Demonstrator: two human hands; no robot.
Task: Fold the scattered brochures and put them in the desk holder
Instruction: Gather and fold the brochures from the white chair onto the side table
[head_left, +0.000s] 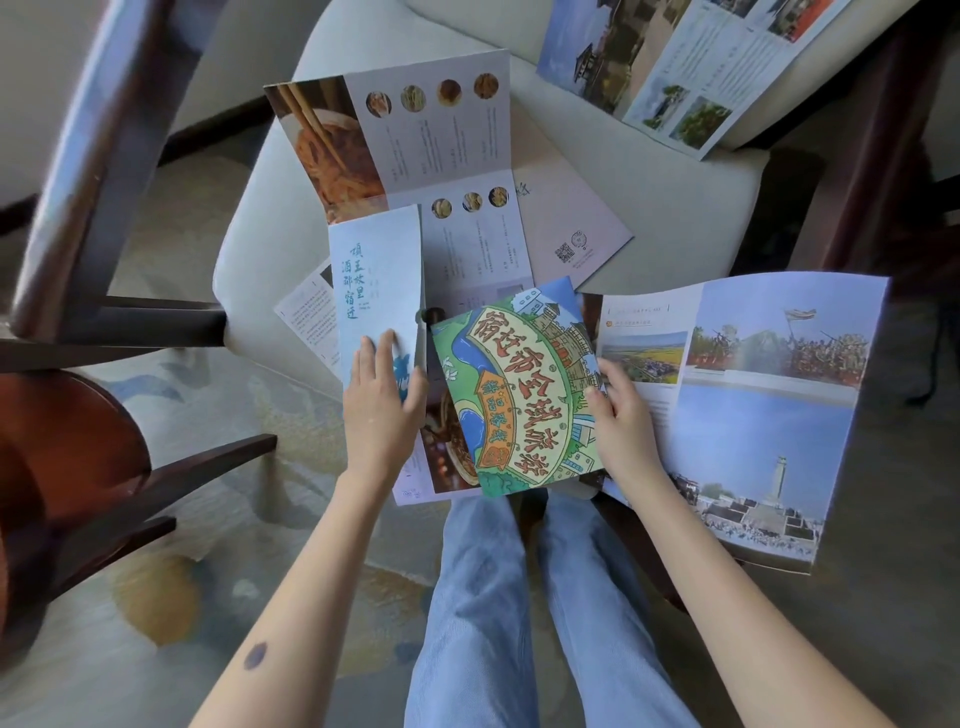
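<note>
The work is at an early stage, judging by how the papers lie. Everything is placed here against the cream chair seat (675, 208), where most of the brochures are spread.

At the seat's middle and far side a food brochure (415, 140) lies fully opened, with a pale leaflet (576, 228) bearing a printed code partly under it. On the seat's near left part lies a pale blue brochure (379, 270), the only one that looks folded down to a narrow panel. The left hand (382, 405) lies on its near end, fingers straight and spread, pressing it flat and gripping nothing.

At the seat's near edge sits the cartoon-cover brochure (514, 395). The right hand (621, 421) has its fingers curled on that cover's right edge and holds it there. Off the seat's near right corner, a large scenic brochure (769, 415) hangs wide open and wavy; I cannot tell whether it and the cartoon cover are one sheet. Beyond the seat's far right corner another open brochure (675, 67) lies on a second cushion.

The desk holder is not in view, so nothing can be seen filed yet. By my reckoning at least three brochures are not yet folded, and all of them are yet to go in the holder
</note>
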